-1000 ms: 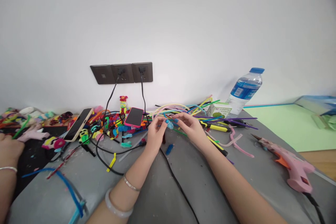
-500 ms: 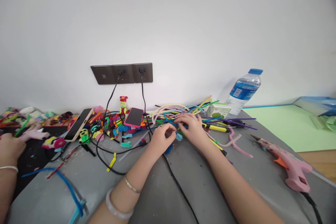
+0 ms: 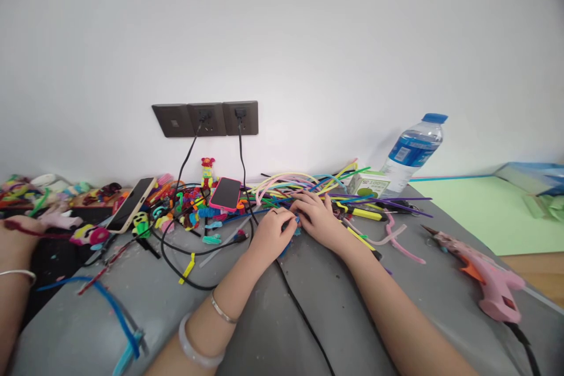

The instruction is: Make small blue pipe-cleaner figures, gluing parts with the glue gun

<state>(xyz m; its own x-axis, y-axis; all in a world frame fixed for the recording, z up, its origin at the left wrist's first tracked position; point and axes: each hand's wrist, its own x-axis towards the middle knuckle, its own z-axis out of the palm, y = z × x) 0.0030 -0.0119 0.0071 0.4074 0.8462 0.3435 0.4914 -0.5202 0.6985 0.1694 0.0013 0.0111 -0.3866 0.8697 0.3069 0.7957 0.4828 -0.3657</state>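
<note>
My left hand (image 3: 271, 236) and my right hand (image 3: 318, 217) meet over the grey table, fingertips pinched together. Between them is a small blue pipe cleaner piece (image 3: 296, 225), mostly covered by the fingers. A darker blue bit shows just below my left fingertips; I cannot tell whether it belongs to the same piece. Behind my hands spreads a heap of loose pipe cleaners (image 3: 282, 181) in many colours. A black cable (image 3: 294, 299) runs across the table under my left hand.
A pink glue gun (image 3: 493, 288) lies at the right. A water bottle (image 3: 414, 153) leans beside a small carton (image 3: 368, 183). Two phones, a pink one (image 3: 225, 194) and a gold one (image 3: 131, 205), lie among pipe cleaner figures. Another person's hand (image 3: 17, 241) is at far left.
My hands have drawn closer together, and my fingers now cover more of the blue piece. At the left, the other person's hand has shifted, with a dark red strand now across it.
</note>
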